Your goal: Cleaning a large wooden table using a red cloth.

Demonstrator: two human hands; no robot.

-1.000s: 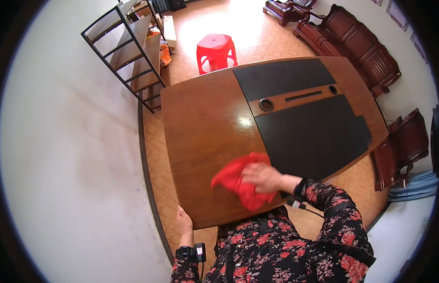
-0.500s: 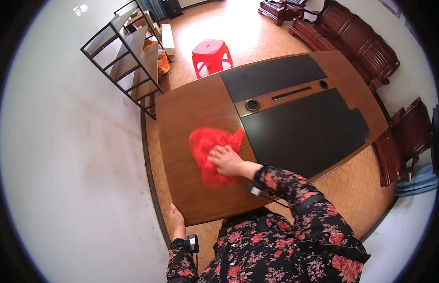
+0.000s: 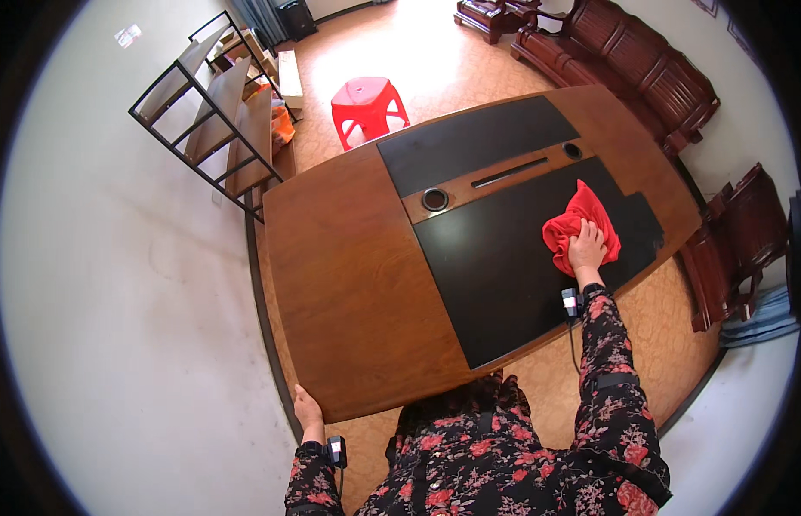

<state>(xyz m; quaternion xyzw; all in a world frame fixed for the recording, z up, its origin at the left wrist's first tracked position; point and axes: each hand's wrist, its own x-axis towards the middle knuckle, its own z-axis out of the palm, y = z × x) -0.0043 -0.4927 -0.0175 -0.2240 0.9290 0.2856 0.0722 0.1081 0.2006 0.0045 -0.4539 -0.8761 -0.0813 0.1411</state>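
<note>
On the black panel of the wooden desk [image 3: 349, 292], toward its right side, lies a crumpled red cloth [image 3: 585, 206]. My right hand [image 3: 587, 247] presses down on this cloth from above, its fingers bent over the bunched fabric. My left hand [image 3: 308, 408] grips the near left corner of the desk, partly hidden by the edge. Straps with small dark devices sit on both wrists.
Beyond the desk stands a red plastic stool [image 3: 366, 105]. A black-framed shelf [image 3: 213, 116] with boxes is at the far left. A dark wooden sofa [image 3: 620, 64] and a wooden chair [image 3: 740, 249] line the right. Round holes and a slot are set into the desktop.
My right hand has moved the red cloth rightward, from the brown left section of the desktop onto the black panel. The left hand stays at the desk's corner. The view has shifted slightly.
</note>
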